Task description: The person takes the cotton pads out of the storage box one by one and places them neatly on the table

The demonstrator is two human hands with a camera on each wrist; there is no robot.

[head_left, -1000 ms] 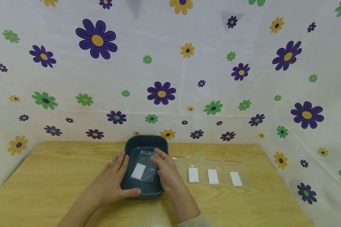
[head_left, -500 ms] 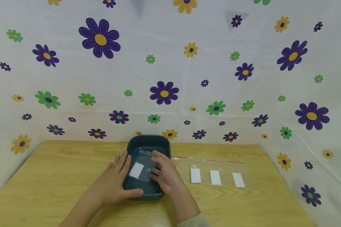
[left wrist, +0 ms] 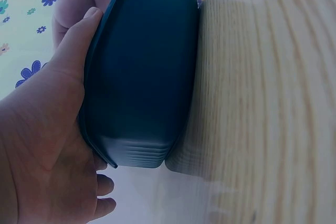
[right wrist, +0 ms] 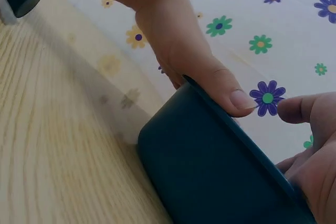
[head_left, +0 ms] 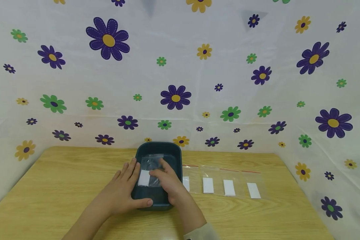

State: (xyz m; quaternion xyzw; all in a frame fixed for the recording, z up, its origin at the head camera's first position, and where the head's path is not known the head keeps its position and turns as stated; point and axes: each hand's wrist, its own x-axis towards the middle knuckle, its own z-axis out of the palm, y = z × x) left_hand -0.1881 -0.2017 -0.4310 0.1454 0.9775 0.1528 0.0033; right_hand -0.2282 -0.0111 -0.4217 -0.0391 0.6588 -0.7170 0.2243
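A dark teal plastic bin [head_left: 177,158] stands on the table. My left hand [head_left: 120,190] rests on its near left corner, fingers straight along the left rim and thumb over the front rim; the left wrist view shows the bin's outer wall [left wrist: 142,66] beside that hand. Inside the bin lies a clear zip bag [head_left: 151,162] with a white rectangular piece [head_left: 143,178] in it. My right hand [head_left: 171,185] reaches over the right rim, thumb and index finger apart, touching the bag. Its other fingers are hidden in the head view.
Right of the bin lies a row of several clear bags with red-edged tops, each holding a white piece [head_left: 208,185]; the farthest right bag [head_left: 253,190] is near the table's right side. A flower-printed white cloth [head_left: 150,80] hangs behind the wooden table [head_left: 78,166].
The bag in the bin has turned to lie straighter and shifted slightly. My right hand has moved its fingers across the bag toward the white piece. My left hand stays on the bin.
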